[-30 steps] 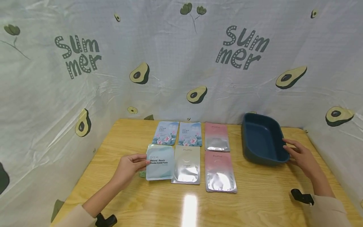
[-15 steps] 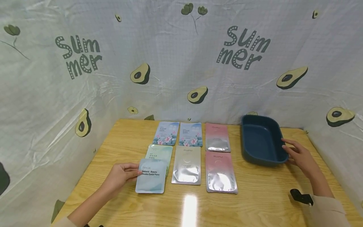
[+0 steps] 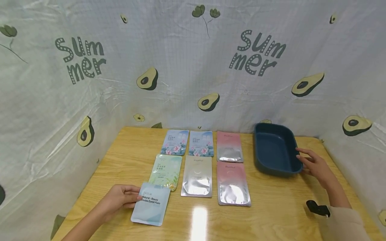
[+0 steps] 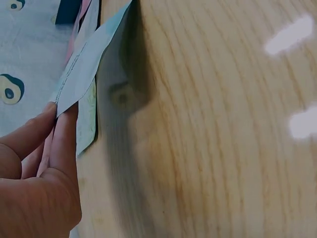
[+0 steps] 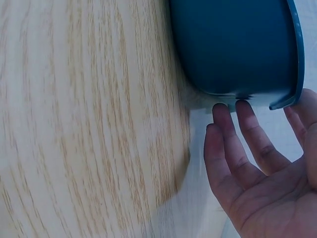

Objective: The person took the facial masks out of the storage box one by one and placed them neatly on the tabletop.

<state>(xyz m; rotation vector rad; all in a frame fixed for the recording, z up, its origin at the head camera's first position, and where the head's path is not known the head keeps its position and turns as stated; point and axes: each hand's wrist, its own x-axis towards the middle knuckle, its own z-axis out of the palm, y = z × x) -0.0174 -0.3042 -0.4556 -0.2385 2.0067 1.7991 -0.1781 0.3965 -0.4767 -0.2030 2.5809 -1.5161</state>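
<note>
My left hand [image 3: 120, 199] pinches the left edge of a pale blue eyelid paste packet [image 3: 150, 205], printed "DATE MI". In the left wrist view the packet [image 4: 91, 59] is seen nearly edge-on, tilted above the table. Its top overlaps the lower edge of a green floral packet [image 3: 166, 172]. At the right, my right hand [image 3: 315, 167] holds the near right rim of a dark blue bin [image 3: 278, 172], two fingertips over the edge. The right wrist view shows other fingers of this hand [image 5: 272, 183] extended along the bin's outside [image 5: 237, 49].
Two blue floral packets [image 3: 175, 142] lie at the back. Beside the green packet is a silver-beige packet [image 3: 196, 175]. Two pink-and-silver packets [image 3: 232, 182] lie between it and the bin. An avocado-print sheet [image 3: 181, 67] hangs behind the wooden table [image 3: 256, 217].
My left hand has drawn the eyelid paste packet toward me and to the left, uncovering the green packet. The blue bin has shifted slightly under my right hand.
</note>
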